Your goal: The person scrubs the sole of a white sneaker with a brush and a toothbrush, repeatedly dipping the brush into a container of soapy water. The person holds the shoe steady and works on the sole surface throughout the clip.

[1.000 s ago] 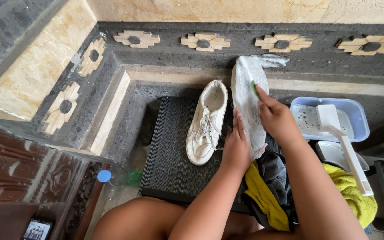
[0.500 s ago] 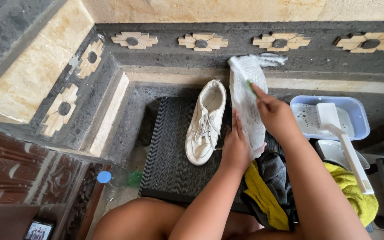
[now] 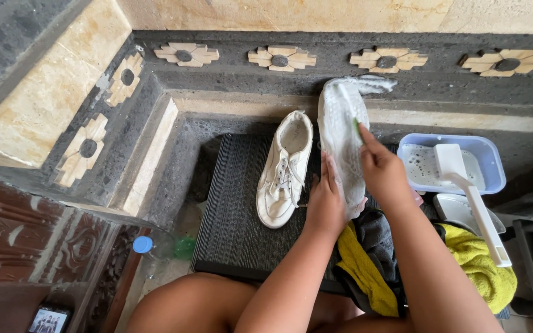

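Observation:
My left hand grips the near end of a white sneaker held sole-up and covered in soapy foam. My right hand presses a small green-handled brush against that sole; most of the brush is hidden by my fingers. A second white sneaker lies laces-up on a black ribbed mat just left of the held one.
A blue tub of soapy water with a white long-handled brush stands at the right. Yellow cloths and a dark cloth lie by my knees. A blue-capped bottle and a phone sit at lower left; stone walls surround.
My right hand with the brush has slid slightly up along the sole. The left hand keeps its hold on the sneaker.

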